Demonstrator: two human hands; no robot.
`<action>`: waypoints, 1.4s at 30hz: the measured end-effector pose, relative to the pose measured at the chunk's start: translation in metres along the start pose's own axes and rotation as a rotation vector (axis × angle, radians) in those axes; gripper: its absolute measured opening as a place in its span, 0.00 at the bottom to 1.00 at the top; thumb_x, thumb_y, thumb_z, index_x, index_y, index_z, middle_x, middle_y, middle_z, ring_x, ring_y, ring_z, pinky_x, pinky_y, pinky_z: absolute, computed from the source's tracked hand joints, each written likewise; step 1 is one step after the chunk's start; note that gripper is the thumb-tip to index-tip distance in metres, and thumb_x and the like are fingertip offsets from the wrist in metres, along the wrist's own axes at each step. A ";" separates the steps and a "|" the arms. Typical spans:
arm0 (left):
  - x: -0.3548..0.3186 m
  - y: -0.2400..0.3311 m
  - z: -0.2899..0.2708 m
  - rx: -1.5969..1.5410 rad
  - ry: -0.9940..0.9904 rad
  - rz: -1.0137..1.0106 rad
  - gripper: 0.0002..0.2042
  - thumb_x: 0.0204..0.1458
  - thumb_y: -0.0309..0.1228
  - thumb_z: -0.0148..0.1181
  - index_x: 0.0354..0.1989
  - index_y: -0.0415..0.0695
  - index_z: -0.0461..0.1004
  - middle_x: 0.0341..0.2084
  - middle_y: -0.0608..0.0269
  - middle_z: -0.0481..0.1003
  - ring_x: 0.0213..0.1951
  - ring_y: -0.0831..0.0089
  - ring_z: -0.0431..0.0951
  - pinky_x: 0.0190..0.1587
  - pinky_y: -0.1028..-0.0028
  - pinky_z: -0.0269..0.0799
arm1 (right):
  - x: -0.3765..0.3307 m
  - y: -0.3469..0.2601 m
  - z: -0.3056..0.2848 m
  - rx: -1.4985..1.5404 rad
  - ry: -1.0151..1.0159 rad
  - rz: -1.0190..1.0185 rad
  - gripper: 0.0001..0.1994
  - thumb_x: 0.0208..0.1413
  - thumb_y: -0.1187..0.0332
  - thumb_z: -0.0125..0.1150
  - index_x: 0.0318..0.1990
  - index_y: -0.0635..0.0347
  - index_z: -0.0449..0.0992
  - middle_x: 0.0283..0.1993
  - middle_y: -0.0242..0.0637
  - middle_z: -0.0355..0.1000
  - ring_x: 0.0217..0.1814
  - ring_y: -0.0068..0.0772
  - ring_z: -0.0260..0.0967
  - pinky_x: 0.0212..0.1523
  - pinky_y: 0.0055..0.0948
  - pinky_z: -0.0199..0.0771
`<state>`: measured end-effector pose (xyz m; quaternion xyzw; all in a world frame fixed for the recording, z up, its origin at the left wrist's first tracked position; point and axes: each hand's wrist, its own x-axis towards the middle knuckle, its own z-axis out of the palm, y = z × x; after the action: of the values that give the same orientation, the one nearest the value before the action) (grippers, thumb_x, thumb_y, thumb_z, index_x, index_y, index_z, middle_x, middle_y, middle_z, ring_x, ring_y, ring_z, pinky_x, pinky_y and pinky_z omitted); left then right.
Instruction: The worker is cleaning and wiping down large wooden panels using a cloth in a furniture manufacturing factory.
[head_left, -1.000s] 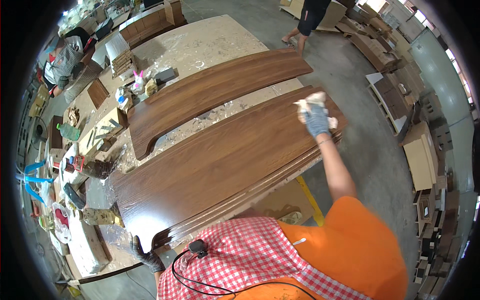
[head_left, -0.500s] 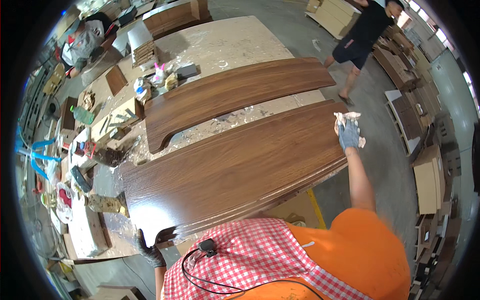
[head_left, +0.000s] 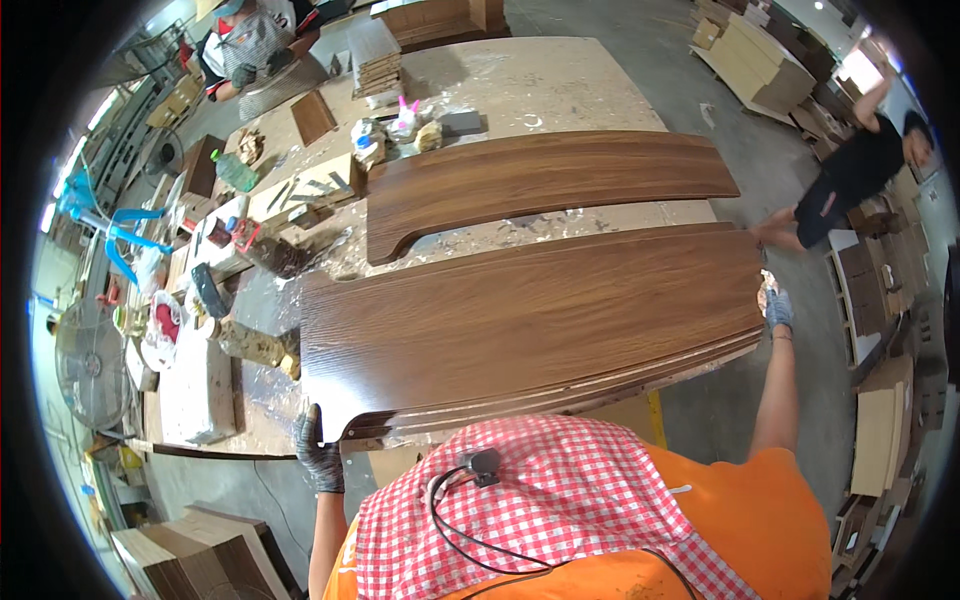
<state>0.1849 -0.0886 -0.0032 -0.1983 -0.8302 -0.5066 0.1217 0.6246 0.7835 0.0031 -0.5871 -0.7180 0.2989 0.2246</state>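
A long dark brown wooden panel (head_left: 530, 310) with a curved front edge lies on a worktable, apparently on top of others. At its front left corner, my gloved left hand (head_left: 320, 458) grips the edge, thumb up, the other fingers partly hidden. My gloved right hand (head_left: 779, 310) is at the panel's right end, closed on a pale crumpled rag (head_left: 767, 285) against the end edge. Beyond lies a second brown panel (head_left: 560, 170), narrower, with a gap between the two.
Bottles, including a green one (head_left: 235, 172), and a glue-stained jar (head_left: 250, 342) crowd the worktable (head_left: 560, 75) on the left. A fan (head_left: 92, 365) stands farther left. One person (head_left: 260, 50) works at the far left; another (head_left: 850, 180) walks at right. Stacked panels (head_left: 755, 65) stand behind.
My view has shifted, so the table sits farther right. My right hand and rag have gone from the panel's top at its right end down beside that end. The walking person has moved right.
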 end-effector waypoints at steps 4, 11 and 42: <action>-0.004 0.011 -0.020 0.029 -0.026 -0.029 0.29 0.38 0.10 0.63 0.53 0.41 0.71 0.51 0.59 0.71 0.53 0.67 0.71 0.57 0.70 0.67 | 0.001 -0.005 0.025 0.516 -0.254 0.017 0.17 0.63 0.52 0.47 0.25 0.50 0.68 0.14 0.24 0.60 0.11 0.16 0.54 0.10 0.20 0.49; -0.019 -0.002 -0.012 -0.049 -0.127 -0.142 0.31 0.47 0.09 0.50 0.63 0.39 0.58 0.60 0.54 0.63 0.61 0.64 0.64 0.64 0.67 0.58 | 0.049 0.061 -0.015 0.340 -0.142 -0.019 0.16 0.63 0.53 0.48 0.25 0.49 0.65 0.15 0.26 0.59 0.11 0.17 0.52 0.10 0.20 0.50; 0.038 -0.059 -0.006 -0.079 0.123 -0.774 0.30 0.60 0.51 0.44 0.46 0.29 0.70 0.35 0.48 0.78 0.38 0.64 0.76 0.43 0.67 0.70 | -0.041 -0.047 0.017 0.600 -0.152 0.043 0.18 0.63 0.54 0.49 0.21 0.47 0.63 0.13 0.21 0.53 0.12 0.14 0.49 0.11 0.19 0.45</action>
<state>0.1240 -0.1107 -0.0319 0.1556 -0.8147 -0.5574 -0.0364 0.5885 0.7348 0.0251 -0.4855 -0.5998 0.5455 0.3270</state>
